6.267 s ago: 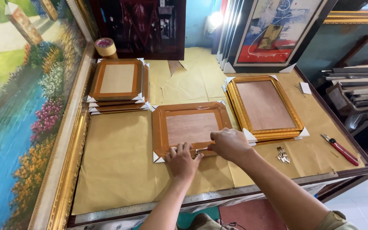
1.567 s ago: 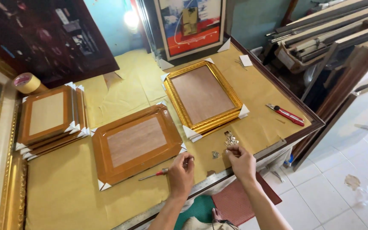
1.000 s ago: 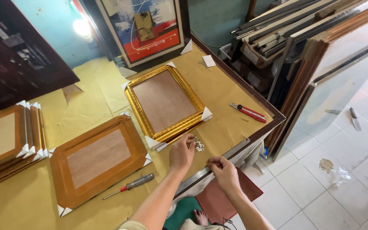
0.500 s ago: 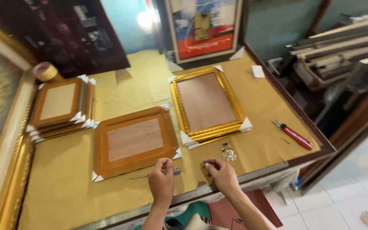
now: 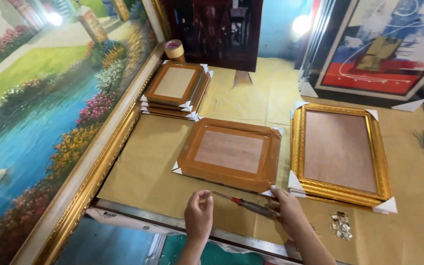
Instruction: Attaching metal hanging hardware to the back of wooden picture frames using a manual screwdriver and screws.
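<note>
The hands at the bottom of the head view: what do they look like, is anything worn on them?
Both are bare: the left hand and the right hand show no gloves, and no rings or watch can be made out. The forearms are bare too, with no sleeve in view down to the picture's lower edge. No cables or markings show on them.

The flat rectangular wooden frame (image 5: pixel 230 153) is orange-brown around a paler wood-grain back panel, with white corner guards. Beside it, the ornate gold frame (image 5: pixel 339 154) rings a dull brown backing. The slim screwdriver (image 5: pixel 245 205) has a red-and-dark handle, and tan paper (image 5: pixel 145 167) covers the table.
</note>
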